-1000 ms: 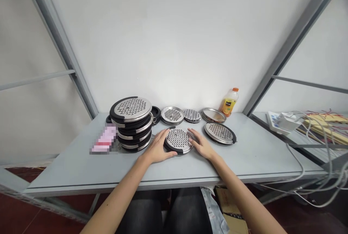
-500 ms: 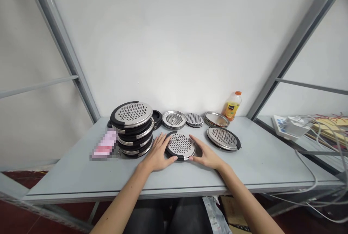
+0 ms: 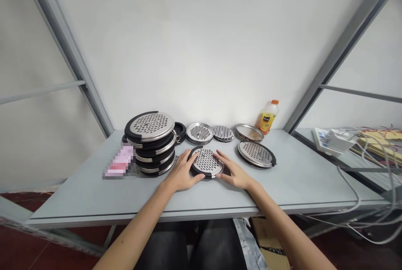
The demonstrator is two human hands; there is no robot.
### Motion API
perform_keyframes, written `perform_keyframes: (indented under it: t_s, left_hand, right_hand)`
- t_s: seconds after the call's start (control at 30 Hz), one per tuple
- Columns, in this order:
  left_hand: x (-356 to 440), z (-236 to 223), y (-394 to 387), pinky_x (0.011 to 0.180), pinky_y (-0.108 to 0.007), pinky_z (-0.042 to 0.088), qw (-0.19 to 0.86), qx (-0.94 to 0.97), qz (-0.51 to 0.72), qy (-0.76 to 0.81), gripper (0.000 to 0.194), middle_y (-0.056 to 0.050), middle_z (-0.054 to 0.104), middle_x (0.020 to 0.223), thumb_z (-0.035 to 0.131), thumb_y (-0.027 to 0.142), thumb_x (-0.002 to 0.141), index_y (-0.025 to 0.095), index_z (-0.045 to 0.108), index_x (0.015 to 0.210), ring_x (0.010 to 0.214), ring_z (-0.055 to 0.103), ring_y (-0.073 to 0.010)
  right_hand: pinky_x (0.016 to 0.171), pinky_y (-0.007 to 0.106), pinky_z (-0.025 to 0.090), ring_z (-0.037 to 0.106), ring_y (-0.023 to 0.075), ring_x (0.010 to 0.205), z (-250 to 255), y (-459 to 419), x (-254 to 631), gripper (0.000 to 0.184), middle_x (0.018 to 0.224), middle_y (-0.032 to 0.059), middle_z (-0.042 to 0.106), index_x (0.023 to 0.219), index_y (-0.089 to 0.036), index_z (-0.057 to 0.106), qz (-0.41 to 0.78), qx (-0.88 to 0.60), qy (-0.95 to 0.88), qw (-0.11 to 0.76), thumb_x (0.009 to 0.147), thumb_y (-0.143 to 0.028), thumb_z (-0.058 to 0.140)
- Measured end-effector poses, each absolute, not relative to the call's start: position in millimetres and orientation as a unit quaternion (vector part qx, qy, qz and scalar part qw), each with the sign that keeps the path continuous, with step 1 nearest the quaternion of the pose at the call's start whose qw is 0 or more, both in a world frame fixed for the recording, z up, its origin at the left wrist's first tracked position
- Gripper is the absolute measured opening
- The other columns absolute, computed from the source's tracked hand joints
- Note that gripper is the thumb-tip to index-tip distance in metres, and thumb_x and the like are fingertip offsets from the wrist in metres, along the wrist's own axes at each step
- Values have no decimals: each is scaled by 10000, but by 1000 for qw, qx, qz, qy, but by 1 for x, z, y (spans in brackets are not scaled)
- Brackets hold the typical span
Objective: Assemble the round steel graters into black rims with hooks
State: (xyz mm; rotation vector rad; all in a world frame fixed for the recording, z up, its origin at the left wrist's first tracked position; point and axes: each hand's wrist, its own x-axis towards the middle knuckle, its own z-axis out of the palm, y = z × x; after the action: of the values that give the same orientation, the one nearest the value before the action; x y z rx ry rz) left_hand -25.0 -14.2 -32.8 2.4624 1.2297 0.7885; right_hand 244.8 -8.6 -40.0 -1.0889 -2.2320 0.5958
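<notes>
A round perforated steel disc with a black rim (image 3: 205,162) lies flat on the grey table (image 3: 94,194) in front of me. My left hand (image 3: 182,173) rests against its left edge with fingers stretched out. My right hand (image 3: 234,171) lies at its right edge, fingers also extended and touching the rim. Neither hand lifts the disc.
A stack of similar black-rimmed discs (image 3: 152,140) stands to the left, beside a blurred pink item (image 3: 121,162). Loose steel discs (image 3: 199,132) line the back wall, another black-rimmed disc (image 3: 256,153) lies right, and a juice bottle (image 3: 267,118) stands behind. Cables (image 3: 354,178) hang at the right.
The two hands stay on either side of the disc. The view has shifted slightly, and the fingers have shifted a little along the rim.
</notes>
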Motion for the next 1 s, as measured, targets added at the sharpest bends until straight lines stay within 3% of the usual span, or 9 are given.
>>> perform_keyframes:
  t_s: [0.17,0.43,0.67,0.87,1.0]
  left_hand:
    - [-25,-35,-15,1142,-542,190,140,847,258,442,793,-120,206,1544,594,574,802,228,300,1452,1425,134,-356]
    - [-27,-34,-15,1128,-528,233,138,849,243,449,866,-126,179,1543,642,611,742,255,298,1453,1414,172,-364]
    - [-28,-36,-12,1124,-501,260,157,846,242,449,856,-115,166,1547,669,607,725,282,329,1440,1412,196,-349]
    - [-26,-35,-12,1146,-527,176,121,857,245,437,955,-104,48,1578,741,554,677,267,282,1464,1436,61,-350]
    - [-26,-32,-13,1156,-515,166,111,879,260,383,753,-55,235,1547,734,437,739,304,405,1404,1434,139,-304]
  right_hand:
    - [1140,516,223,245,317,1407,-44,-7,243,848,1537,157,233,1466,-187,289,222,-429,-820,308,766,-485,663]
    - [1128,511,270,354,299,1362,-48,-6,242,888,1497,166,331,1475,-180,252,239,-431,-808,323,755,-469,683]
    - [1136,503,262,341,306,1368,-46,-5,243,864,1497,159,331,1447,-165,328,237,-420,-811,331,733,-470,707]
    - [1100,531,313,425,331,1309,-46,-5,239,873,1419,170,454,1383,-169,429,226,-439,-794,356,647,-489,773]
    - [1080,536,334,456,332,1281,-44,-7,239,790,1398,176,477,1328,-178,487,216,-435,-795,364,657,-489,765]
